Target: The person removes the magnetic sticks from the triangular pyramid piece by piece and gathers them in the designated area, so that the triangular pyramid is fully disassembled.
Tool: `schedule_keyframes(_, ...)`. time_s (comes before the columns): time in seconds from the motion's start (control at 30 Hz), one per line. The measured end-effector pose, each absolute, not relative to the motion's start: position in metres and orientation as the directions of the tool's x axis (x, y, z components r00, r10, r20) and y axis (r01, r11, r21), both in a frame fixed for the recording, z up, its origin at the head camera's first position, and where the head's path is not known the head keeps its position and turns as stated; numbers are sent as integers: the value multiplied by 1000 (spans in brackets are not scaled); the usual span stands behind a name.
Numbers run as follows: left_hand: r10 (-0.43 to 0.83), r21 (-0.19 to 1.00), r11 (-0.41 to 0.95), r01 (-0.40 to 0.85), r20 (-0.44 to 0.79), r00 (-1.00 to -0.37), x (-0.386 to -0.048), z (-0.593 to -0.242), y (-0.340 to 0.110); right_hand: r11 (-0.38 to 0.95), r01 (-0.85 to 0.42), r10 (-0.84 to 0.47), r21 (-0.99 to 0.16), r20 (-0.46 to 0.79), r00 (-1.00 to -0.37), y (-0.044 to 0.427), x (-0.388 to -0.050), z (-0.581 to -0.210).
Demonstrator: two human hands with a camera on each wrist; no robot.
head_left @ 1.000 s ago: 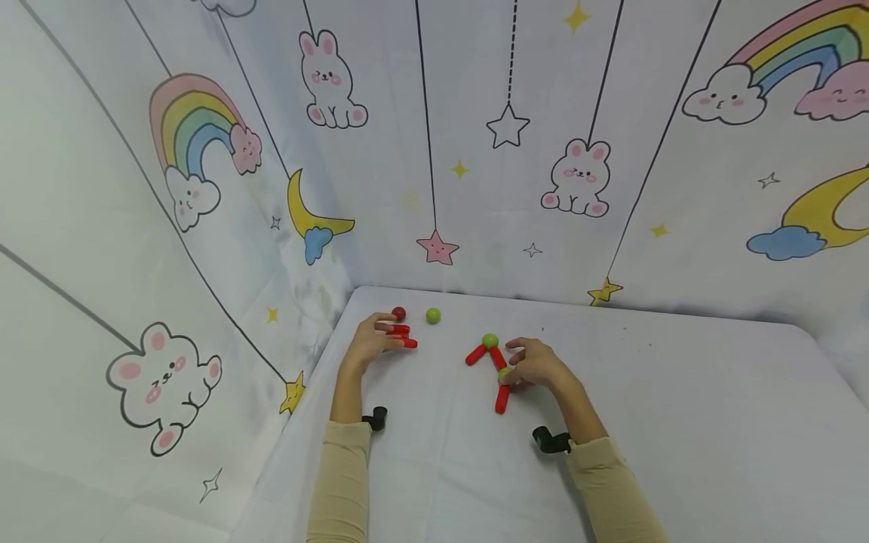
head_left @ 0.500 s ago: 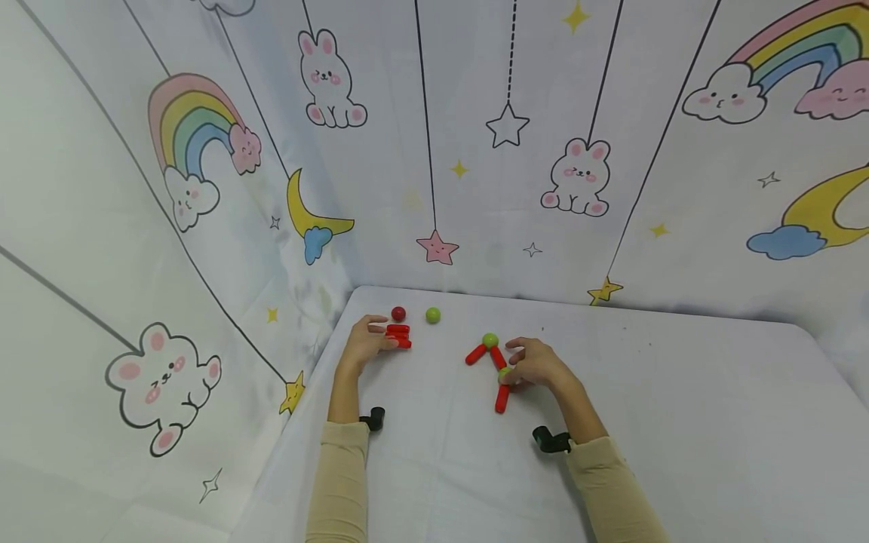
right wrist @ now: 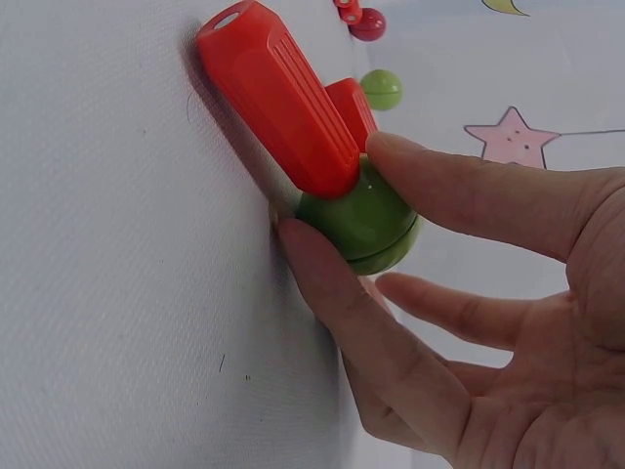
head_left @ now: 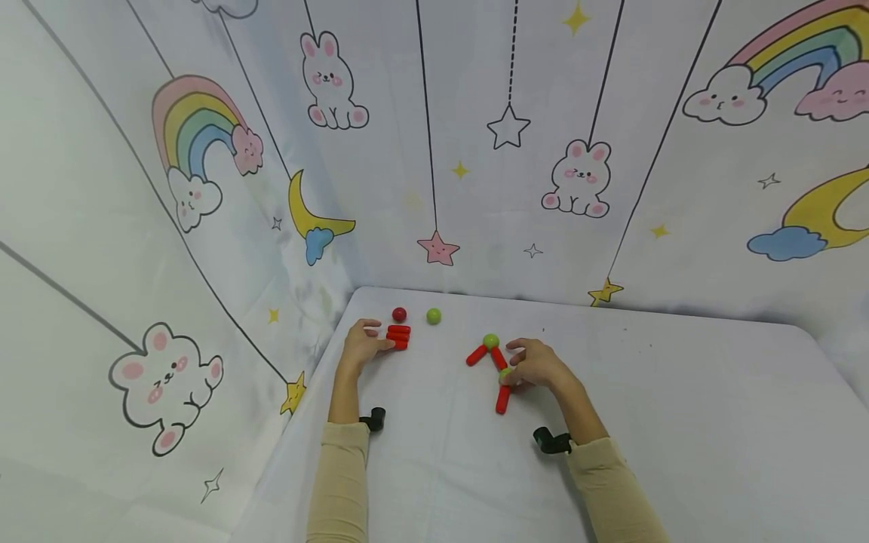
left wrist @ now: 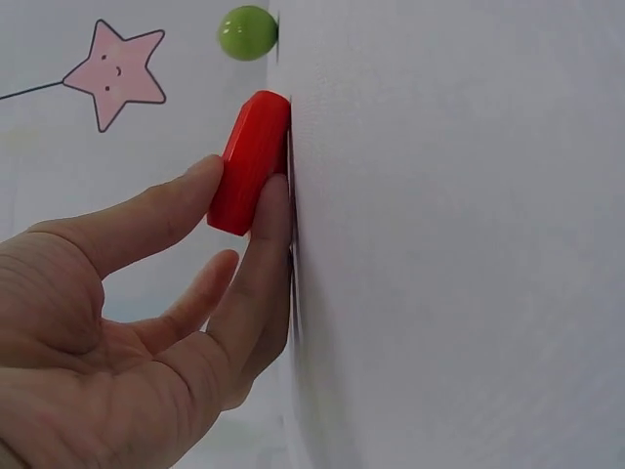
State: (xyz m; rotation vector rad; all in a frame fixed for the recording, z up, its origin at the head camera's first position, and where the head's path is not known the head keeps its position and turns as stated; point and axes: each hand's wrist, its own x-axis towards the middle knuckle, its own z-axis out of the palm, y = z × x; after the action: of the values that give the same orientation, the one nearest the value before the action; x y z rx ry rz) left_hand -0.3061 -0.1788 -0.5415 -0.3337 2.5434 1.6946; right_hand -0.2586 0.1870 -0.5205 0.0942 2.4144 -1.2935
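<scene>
On the left, the left hand (head_left: 360, 349) pinches the nearest of three red rods (left wrist: 248, 161) between thumb and finger on the white table (head_left: 434, 460); it looks light and stiff, best held across the middle. To the right, the right hand (head_left: 538, 364) pinches a green ball (right wrist: 359, 223) joined to red sticks (right wrist: 278, 93), likely hard and slippery, so grip its widest part

Head: nearer green ball (head_left: 503, 372), partly hidden by right hand (head_left: 538, 363) | Left wrist: left hand (left wrist: 156, 371), cropped at left edge
</scene>
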Motion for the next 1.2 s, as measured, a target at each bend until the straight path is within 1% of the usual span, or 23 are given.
schedule_keyframes(0.13, -158, 893, 394, -219, -169, -973, -306, -541, -177, 571, 243, -126, -784, -377, -918, 187, -259, -522)
schedule_keyframes(0.37, -167, 863, 477, -169, -100, -981, -308, -541, -175, 567, 243, -121, -787, -371, -921, 188, -258, -523)
schedule_keyframes(0.47, -171, 856, 492, -157, -82, -982, -308, -540, -174, 567, 243, -120, -787, -371, -921, 188, -258, -523)
schedule_keyframes(1.07, -161, 853, 477, -210, -150, -975, -301, -531, -172, 570, 232, -134, -789, -367, -921, 188, -259, -521)
schedule_keyframes(1.2, -160, 857, 477, -194, -132, -978, -301, -529, -174, 579, 221, -131, -785, -357, -925, 187, -259, -522)
